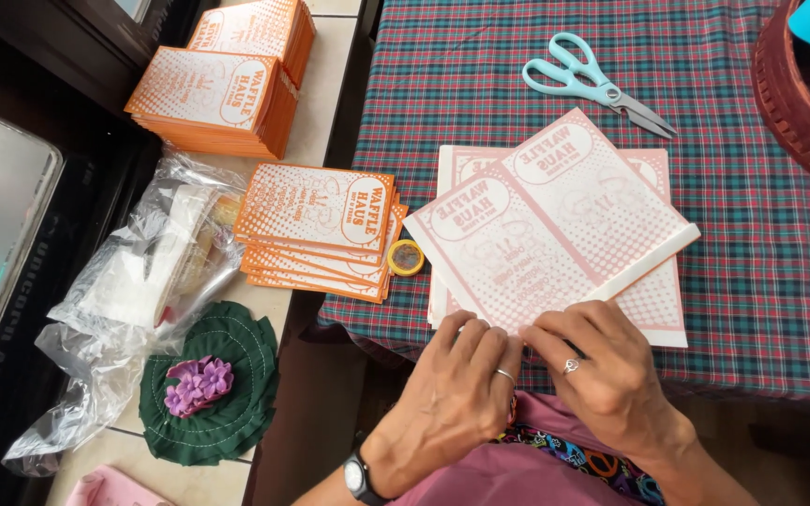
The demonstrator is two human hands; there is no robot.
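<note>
at lower centre, left hand (461,361) and right hand (602,361) press fingertips flat, gripping nothing, on the pale pink printed paper sheet (555,220); best to crease evenly along its near edge.

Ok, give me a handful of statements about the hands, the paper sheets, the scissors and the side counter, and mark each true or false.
1. Both hands, left hand and right hand, press on the near edge of the top pink sheet. True.
2. The scissors are in the right hand. False: they lie alone on the plaid tablecloth, beyond the sheets.
3. Orange stacks sit left of the cloth. True.
4. The tape roll rests on the green doily. False: it lies at the cloth's edge beside an orange stack.
5. The left wrist is bare. False: it wears a watch.
</note>
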